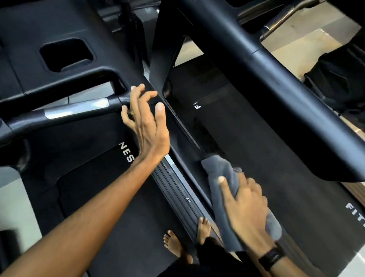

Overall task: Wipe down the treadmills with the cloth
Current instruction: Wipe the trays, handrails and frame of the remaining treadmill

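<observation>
Two black treadmills stand side by side. The left treadmill's belt [108, 208] runs under my feet, and the right treadmill's belt [288, 185] lies beyond a ribbed side rail [177, 195]. My right hand [244, 207] grips a grey cloth [218, 174] over the gap between the two machines, low on the left treadmill's black handrail arm. My left hand [148, 123] is stretched forward with fingers spread, holding nothing, close to the joint of the left treadmill's handlebar [76, 109] with its silver sensor strip.
The right treadmill's thick black handrail [270, 84] crosses the view diagonally above its belt. The left console [67, 53] has a cup recess. My bare feet [173, 242] stand on the left belt and its side rail. Pale floor tiles show at the edges.
</observation>
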`<state>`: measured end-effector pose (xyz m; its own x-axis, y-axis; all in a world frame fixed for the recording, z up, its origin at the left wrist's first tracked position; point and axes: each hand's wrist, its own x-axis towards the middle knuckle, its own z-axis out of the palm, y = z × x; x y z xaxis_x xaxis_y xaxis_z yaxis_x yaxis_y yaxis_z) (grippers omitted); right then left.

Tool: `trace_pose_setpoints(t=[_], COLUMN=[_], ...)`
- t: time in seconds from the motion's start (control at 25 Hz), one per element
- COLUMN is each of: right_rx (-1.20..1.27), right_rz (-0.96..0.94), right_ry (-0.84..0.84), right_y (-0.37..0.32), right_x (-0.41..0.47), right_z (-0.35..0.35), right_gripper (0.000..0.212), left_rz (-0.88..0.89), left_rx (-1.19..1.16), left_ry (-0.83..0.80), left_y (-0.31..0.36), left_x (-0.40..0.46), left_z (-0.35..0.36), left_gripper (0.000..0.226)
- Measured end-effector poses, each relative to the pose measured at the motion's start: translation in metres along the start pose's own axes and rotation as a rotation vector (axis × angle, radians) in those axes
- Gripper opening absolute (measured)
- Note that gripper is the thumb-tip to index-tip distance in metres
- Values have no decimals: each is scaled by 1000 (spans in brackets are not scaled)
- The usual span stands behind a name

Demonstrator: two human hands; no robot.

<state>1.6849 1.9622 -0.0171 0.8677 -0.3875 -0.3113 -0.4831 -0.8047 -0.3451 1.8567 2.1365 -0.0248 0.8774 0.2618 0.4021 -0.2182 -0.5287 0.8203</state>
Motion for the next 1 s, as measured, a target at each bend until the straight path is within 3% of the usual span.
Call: trace_pose_setpoints(t=[0.12, 0.16, 0.24, 0.4, 0.48, 0.6, 0.72, 0.8, 0.88, 1.0], right_rx=[-103, -64, 62, 521, 554, 324, 36, 2, 88, 508], right_rz=[-118, -141, -168, -52, 6, 37, -96, -236, -296, -61], right_ry=[182, 173, 50, -328, -368, -213, 73, 199, 92, -302], right_y=[-54, -69, -84, -60, -40, -16, -39, -78, -115, -106], right_x=[10, 26, 66, 128, 118, 75, 35, 46, 86, 157], right_z=[9, 13, 15, 22, 24, 20, 7, 10, 11, 29], right_gripper=[56, 54, 52, 55, 54, 49, 50, 45, 46, 63], left_rz=[35, 56, 84, 159, 132, 101, 113, 116, 149, 215], left_rx=[34, 51, 82, 141, 153, 182, 165, 136, 117, 124], left_ry=[-31, -51, -98, -181, -186, -173, -206, -220, -233, -340], left_y=[-5, -5, -3, 1, 0, -6, -9, -11, -14, -15], left_x=[6, 8, 13, 21, 21, 13, 11, 23, 36, 51], left_z=[4, 4, 4, 3, 2, -4, -5, -2, 2, 2], left_gripper=[42, 42, 42, 40, 40, 39, 38, 38, 38, 34])
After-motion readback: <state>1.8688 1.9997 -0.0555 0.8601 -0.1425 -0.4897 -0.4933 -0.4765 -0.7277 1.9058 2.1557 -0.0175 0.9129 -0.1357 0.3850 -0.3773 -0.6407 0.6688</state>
